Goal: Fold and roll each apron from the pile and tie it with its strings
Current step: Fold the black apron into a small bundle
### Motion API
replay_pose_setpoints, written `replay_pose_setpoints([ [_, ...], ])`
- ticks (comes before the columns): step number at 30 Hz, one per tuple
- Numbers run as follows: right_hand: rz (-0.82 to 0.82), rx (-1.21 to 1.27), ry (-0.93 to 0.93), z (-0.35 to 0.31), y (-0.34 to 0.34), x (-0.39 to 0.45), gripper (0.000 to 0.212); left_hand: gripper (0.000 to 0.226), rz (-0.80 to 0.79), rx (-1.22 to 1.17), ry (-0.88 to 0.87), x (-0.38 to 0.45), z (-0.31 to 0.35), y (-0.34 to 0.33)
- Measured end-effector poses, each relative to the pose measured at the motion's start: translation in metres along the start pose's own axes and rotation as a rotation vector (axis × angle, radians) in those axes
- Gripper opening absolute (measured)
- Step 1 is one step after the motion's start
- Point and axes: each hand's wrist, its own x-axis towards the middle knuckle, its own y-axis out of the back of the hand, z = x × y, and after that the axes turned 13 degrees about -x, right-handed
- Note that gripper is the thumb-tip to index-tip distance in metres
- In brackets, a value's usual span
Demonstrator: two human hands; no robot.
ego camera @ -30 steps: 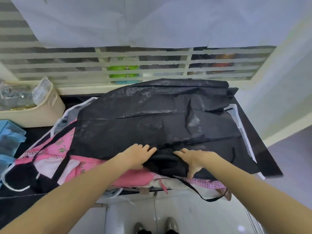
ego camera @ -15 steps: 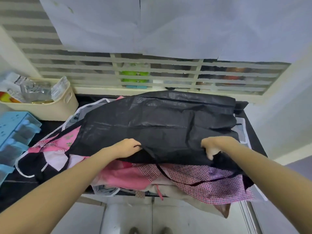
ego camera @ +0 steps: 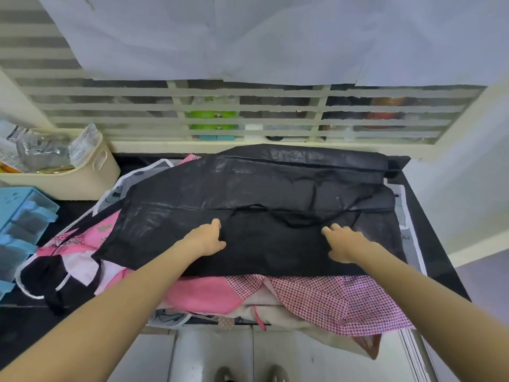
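Black apron [ego camera: 261,194] spread atop pile [ego camera: 209,293] on tabletop [ego camera: 429,244], near edge folded over. Your left hand [ego camera: 208,239] and right hand [ego camera: 343,245] press fold flat, fingers relaxed, well apart. Risk: slick fabric slides, loose strings [ego camera: 297,223] snag inside roll.

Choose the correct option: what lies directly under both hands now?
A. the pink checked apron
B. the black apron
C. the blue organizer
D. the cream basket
B: the left hand and the right hand both rest on the folded black apron, which lies on top of the pile.
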Motion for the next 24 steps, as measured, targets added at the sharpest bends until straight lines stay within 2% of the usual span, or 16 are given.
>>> replay_pose_setpoints([
  [4,-0.186,0.044,0.01,-0.003,-0.029,-0.008,0.091,0.063,-0.129,0.012,-0.001,0.005,0.005,-0.012],
  [6,-0.199,0.006,-0.006,-0.008,-0.037,-0.013,0.106,0.068,-0.179,0.028,0.009,0.006,0.0,-0.014],
  [9,-0.17,-0.11,-0.03,-0.014,-0.046,-0.018,0.111,0.074,-0.257,0.128,-0.004,0.007,-0.01,-0.008],
  [11,-0.137,-0.19,-0.061,-0.017,-0.05,-0.02,0.104,0.075,-0.305,0.196,-0.034,0.009,-0.011,-0.003],
  [15,-0.039,-0.313,-0.111,-0.023,-0.046,-0.018,0.062,0.07,-0.402,0.268,-0.066,0.017,-0.014,0.013],
  [18,0.056,-0.272,-0.054,-0.019,-0.028,-0.02,0.037,0.064,-0.529,0.121,0.071,0.011,-0.012,0.032],
  [19,0.039,-0.243,-0.031,-0.016,-0.02,-0.02,0.034,0.062,-0.599,0.057,0.124,0.005,-0.009,0.036],
  [21,-0.104,-0.219,-0.001,-0.009,-0.003,-0.022,0.031,0.06,-0.719,0.051,0.205,-0.006,0.0,0.041],
  [23,-0.305,-0.188,0.05,-0.003,0.008,-0.024,0.028,0.06,-0.732,0.225,0.223,-0.013,0.009,0.041],
  [24,-0.403,-0.142,0.074,-0.001,0.01,-0.025,0.037,0.057,-0.67,0.348,0.179,-0.013,0.013,0.038],
])
